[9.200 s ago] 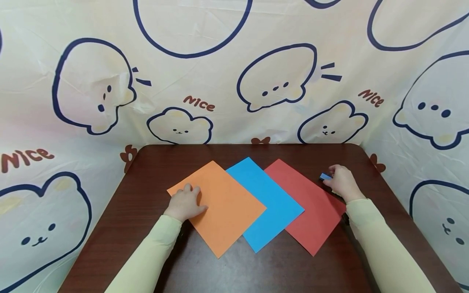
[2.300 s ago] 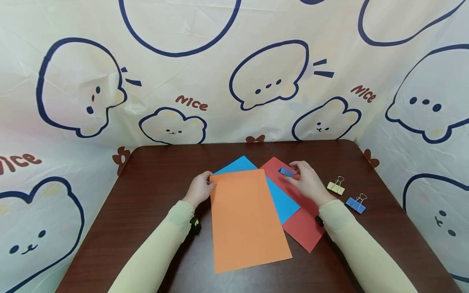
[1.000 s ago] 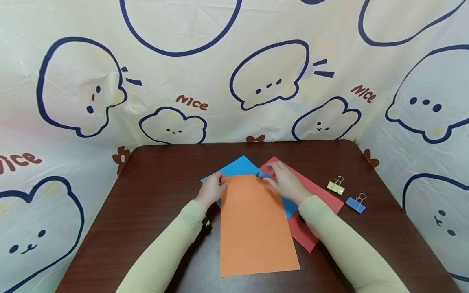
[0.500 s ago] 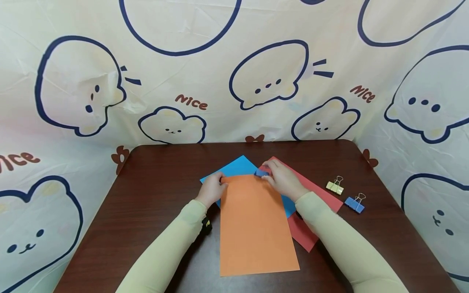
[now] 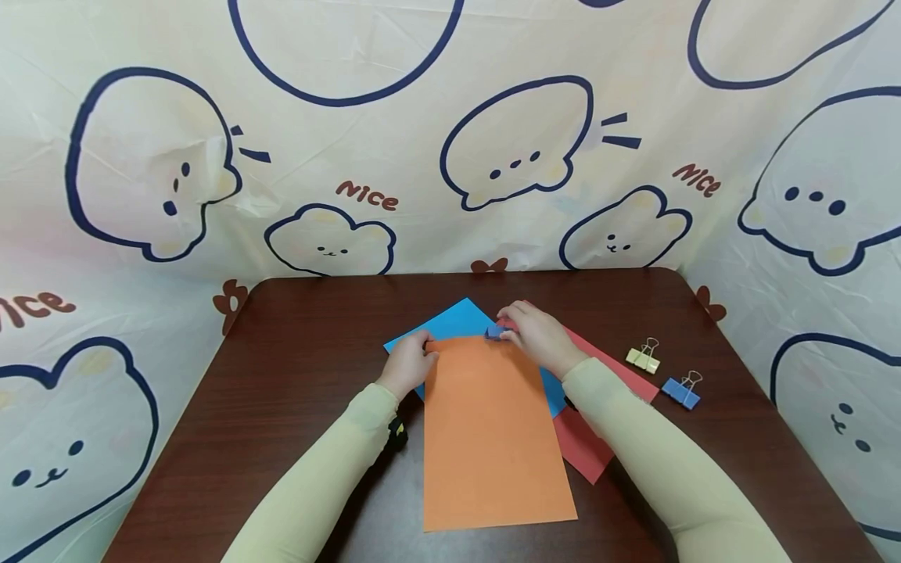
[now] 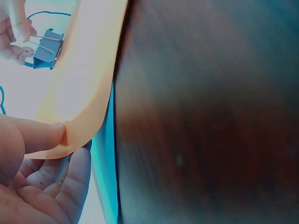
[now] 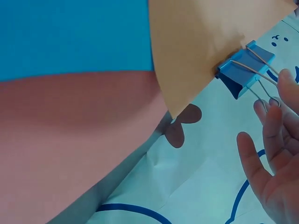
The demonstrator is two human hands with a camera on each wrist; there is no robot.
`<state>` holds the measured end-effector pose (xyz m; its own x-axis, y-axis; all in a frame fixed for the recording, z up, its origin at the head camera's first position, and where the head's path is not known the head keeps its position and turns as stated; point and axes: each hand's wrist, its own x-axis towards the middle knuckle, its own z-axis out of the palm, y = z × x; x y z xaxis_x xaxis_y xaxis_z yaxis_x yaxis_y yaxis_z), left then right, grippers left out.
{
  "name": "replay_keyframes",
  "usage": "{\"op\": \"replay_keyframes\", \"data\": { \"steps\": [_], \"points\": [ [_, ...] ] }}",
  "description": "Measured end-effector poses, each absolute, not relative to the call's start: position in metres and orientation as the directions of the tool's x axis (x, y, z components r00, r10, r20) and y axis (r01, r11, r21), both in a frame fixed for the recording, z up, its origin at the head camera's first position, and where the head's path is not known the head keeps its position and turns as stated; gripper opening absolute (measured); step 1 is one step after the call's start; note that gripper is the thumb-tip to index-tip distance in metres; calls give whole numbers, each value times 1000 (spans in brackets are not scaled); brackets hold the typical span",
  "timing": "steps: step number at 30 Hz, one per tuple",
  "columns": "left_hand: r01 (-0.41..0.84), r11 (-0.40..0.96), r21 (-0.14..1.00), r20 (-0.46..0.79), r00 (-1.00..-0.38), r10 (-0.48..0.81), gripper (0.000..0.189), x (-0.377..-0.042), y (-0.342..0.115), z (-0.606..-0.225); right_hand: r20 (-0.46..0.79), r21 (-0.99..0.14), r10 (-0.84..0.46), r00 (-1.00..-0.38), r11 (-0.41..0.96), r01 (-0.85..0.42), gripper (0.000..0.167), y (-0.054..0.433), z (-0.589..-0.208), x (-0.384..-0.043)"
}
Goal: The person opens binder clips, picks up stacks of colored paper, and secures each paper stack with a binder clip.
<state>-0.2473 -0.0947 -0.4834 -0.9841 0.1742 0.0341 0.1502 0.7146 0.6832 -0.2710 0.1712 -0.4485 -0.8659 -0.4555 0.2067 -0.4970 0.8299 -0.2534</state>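
Note:
My left hand (image 5: 407, 364) pinches the upper left corner of an orange sheet of paper (image 5: 496, 438), thumb on top and fingers beneath in the left wrist view. At the sheet's top edge is a blue binder clip (image 5: 496, 332). My right hand (image 5: 545, 340) holds this clip by its wire handles, and in the right wrist view the clip's mouth (image 7: 229, 67) sits over the orange edge. Behind and below the orange sheet lie a blue sheet (image 5: 450, 319) and a red sheet (image 5: 584, 450), both partly hidden.
A pale yellow binder clip (image 5: 644, 360) and another blue binder clip (image 5: 681, 392) stand on the dark wooden table (image 5: 296, 336), right of the red sheet. A cloth backdrop (image 5: 422, 156) with cartoon drawings rises behind the table and along its sides.
The orange sheet, flat under my left hand at first, has been lifted and turned upright. My right hand has brought the blue clip from the right to its top edge, lately shifting slightly left.

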Motion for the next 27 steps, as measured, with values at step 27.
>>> {"op": "replay_keyframes", "data": {
  "steps": [27],
  "points": [
    [181,719,672,56,-979,194,7,-247,-95,-485,116,-225,-500,-858,828,-513,41,154,-445,-278]
  ]
}}
